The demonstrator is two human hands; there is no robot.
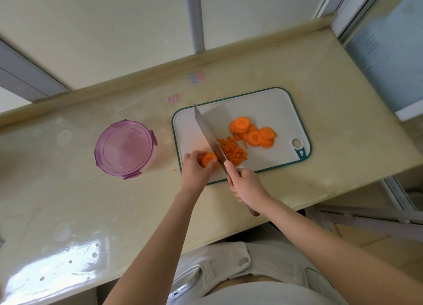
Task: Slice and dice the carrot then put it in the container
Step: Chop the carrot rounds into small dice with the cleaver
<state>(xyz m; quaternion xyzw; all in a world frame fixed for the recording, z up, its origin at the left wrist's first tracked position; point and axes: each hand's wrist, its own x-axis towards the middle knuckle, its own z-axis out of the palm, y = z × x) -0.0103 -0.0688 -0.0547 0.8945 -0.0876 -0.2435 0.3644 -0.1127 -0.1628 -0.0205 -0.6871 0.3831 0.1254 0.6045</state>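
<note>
On the white cutting board [270, 107] with a green rim, my left hand [194, 169] holds a small stack of carrot slices [208, 159] near the board's front left corner. My right hand [246, 184] grips the brown handle of a cleaver [209, 136], whose blade stands edge-down right beside the stack. A pile of diced carrot [233, 151] lies to the right of the blade. Several round carrot slices [251, 132] are heaped further right. The round container [126, 149] with a purple lid, shut, stands on the counter left of the board.
The cream counter [91, 201] runs along a wall with a raised back edge. One carrot crumb [174, 170] lies left of the board. The counter's front edge is close to my body, and the floor drops off at the right.
</note>
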